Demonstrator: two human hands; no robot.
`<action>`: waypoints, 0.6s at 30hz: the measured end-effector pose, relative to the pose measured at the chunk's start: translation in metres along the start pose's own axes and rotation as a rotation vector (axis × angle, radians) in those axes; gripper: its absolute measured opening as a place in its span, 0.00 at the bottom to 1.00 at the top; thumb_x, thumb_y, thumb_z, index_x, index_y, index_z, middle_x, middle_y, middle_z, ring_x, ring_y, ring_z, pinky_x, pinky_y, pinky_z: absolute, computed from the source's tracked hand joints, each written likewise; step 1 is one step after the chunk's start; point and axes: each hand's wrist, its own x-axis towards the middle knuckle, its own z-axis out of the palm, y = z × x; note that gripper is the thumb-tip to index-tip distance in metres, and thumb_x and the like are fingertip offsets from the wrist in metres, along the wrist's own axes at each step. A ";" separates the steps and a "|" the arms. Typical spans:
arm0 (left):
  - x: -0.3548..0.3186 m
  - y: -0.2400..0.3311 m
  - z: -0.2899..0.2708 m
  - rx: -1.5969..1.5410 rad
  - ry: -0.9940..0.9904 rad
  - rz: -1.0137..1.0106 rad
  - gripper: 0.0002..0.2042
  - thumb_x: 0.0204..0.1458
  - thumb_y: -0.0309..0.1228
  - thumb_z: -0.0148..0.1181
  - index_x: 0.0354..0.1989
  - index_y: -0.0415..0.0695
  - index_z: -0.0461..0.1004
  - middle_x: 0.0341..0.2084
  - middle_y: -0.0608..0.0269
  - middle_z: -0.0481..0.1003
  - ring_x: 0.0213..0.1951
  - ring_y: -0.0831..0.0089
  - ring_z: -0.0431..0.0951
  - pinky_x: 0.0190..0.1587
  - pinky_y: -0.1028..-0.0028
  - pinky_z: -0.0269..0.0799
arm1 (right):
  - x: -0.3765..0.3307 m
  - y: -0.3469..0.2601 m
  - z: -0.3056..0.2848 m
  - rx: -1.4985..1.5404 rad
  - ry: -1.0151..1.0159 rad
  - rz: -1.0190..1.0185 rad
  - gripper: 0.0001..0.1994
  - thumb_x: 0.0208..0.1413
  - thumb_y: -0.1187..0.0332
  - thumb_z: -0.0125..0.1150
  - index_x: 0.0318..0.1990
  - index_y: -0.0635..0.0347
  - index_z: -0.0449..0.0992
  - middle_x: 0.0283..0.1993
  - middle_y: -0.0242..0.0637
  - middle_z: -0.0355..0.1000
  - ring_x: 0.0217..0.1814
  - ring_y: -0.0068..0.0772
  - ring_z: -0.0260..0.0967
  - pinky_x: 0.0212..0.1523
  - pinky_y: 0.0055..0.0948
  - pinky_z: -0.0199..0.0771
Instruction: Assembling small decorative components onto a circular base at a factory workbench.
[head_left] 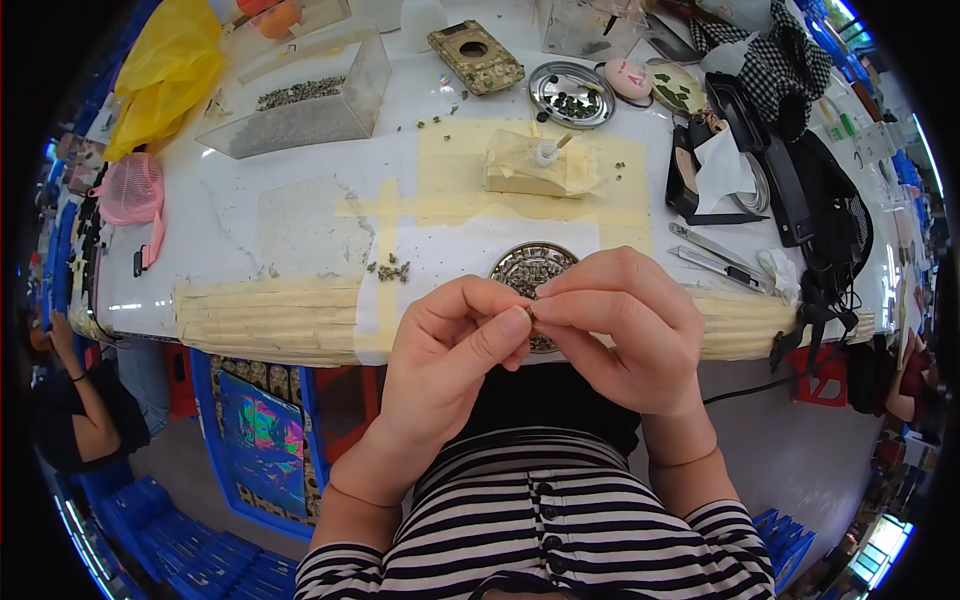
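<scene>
My left hand (455, 335) and my right hand (630, 325) meet fingertip to fingertip above the table's front edge. Between thumbs and forefingers they pinch a tiny dark metallic-looking part (530, 312), mostly covered by the fingers, so its kind is not clear. Right behind and below them lies a round metal dish (510, 262) full of small grey-brown pieces, its near side partly hidden by my hands. A few similar loose pieces (392, 270) rest on white paper to the left of the dish.
Beyond the dish stands a tape-wrapped block (540, 170) with a small white pot on it. A clear bin (290, 130) of small parts is far left, a second metal dish (572, 95) far right. Tweezers (715, 250), black cases and a cable lie right; a blue crate (262, 440) sits below left.
</scene>
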 end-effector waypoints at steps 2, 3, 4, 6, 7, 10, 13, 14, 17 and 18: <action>0.000 -0.001 -0.002 0.012 -0.015 0.017 0.05 0.59 0.23 0.60 0.42 0.36 0.77 0.29 0.65 0.77 0.30 0.81 0.73 0.35 0.82 0.71 | 0.003 0.001 -0.003 0.006 -0.036 -0.014 0.12 0.40 0.78 0.72 0.35 0.61 0.79 0.32 0.35 0.75 0.32 0.35 0.74 0.30 0.29 0.74; -0.001 0.000 -0.002 0.050 -0.017 0.031 0.05 0.59 0.23 0.60 0.42 0.36 0.77 0.29 0.65 0.77 0.30 0.81 0.74 0.35 0.82 0.71 | 0.004 0.001 -0.004 0.004 -0.044 -0.014 0.12 0.40 0.77 0.72 0.35 0.61 0.78 0.32 0.35 0.74 0.32 0.36 0.74 0.30 0.29 0.74; -0.001 0.000 -0.002 0.088 -0.018 0.046 0.05 0.59 0.23 0.61 0.42 0.36 0.78 0.30 0.64 0.78 0.30 0.81 0.74 0.34 0.82 0.72 | 0.004 0.001 -0.005 0.002 -0.052 -0.014 0.12 0.40 0.77 0.72 0.35 0.61 0.78 0.32 0.35 0.74 0.32 0.36 0.74 0.30 0.29 0.74; -0.001 0.001 -0.004 0.153 -0.022 0.063 0.06 0.58 0.22 0.61 0.41 0.36 0.78 0.31 0.64 0.78 0.30 0.82 0.75 0.33 0.83 0.73 | 0.004 0.001 -0.007 0.007 -0.075 -0.002 0.12 0.41 0.76 0.72 0.35 0.61 0.78 0.32 0.35 0.74 0.32 0.36 0.73 0.30 0.29 0.74; -0.001 0.002 -0.006 0.181 -0.026 0.066 0.06 0.58 0.22 0.62 0.41 0.35 0.78 0.31 0.63 0.79 0.30 0.82 0.75 0.33 0.83 0.73 | 0.004 0.001 -0.008 0.012 -0.092 0.010 0.12 0.41 0.76 0.72 0.34 0.61 0.78 0.32 0.35 0.74 0.32 0.36 0.73 0.30 0.30 0.74; -0.001 0.002 -0.007 0.185 -0.025 0.061 0.05 0.57 0.22 0.62 0.41 0.35 0.79 0.31 0.63 0.79 0.30 0.82 0.76 0.33 0.83 0.74 | 0.004 0.002 -0.008 0.002 -0.105 -0.007 0.11 0.41 0.76 0.72 0.34 0.61 0.77 0.32 0.35 0.73 0.32 0.36 0.73 0.29 0.30 0.73; -0.001 0.001 -0.007 0.113 -0.019 0.045 0.05 0.57 0.22 0.62 0.40 0.35 0.79 0.31 0.63 0.79 0.30 0.82 0.76 0.33 0.83 0.74 | 0.005 0.002 -0.009 -0.014 -0.109 -0.025 0.11 0.40 0.76 0.72 0.33 0.61 0.76 0.32 0.36 0.73 0.31 0.36 0.73 0.29 0.30 0.73; -0.001 0.001 -0.006 0.083 -0.017 0.039 0.05 0.57 0.22 0.62 0.39 0.35 0.79 0.31 0.63 0.79 0.30 0.82 0.77 0.33 0.83 0.75 | 0.006 0.001 -0.009 -0.017 -0.112 -0.026 0.11 0.40 0.76 0.72 0.33 0.61 0.76 0.32 0.36 0.72 0.31 0.36 0.72 0.29 0.30 0.73; -0.001 0.003 -0.005 0.068 -0.021 0.013 0.04 0.57 0.23 0.62 0.38 0.35 0.79 0.32 0.62 0.79 0.30 0.81 0.77 0.34 0.83 0.75 | 0.009 0.000 -0.012 -0.024 -0.143 -0.029 0.11 0.40 0.76 0.71 0.31 0.60 0.75 0.30 0.35 0.71 0.30 0.36 0.72 0.28 0.30 0.73; -0.002 0.004 -0.004 0.109 -0.020 0.015 0.04 0.57 0.23 0.62 0.38 0.35 0.79 0.31 0.62 0.79 0.30 0.81 0.77 0.34 0.82 0.75 | 0.010 -0.001 -0.013 -0.030 -0.159 -0.028 0.11 0.38 0.78 0.71 0.31 0.60 0.75 0.30 0.35 0.72 0.30 0.36 0.72 0.28 0.29 0.73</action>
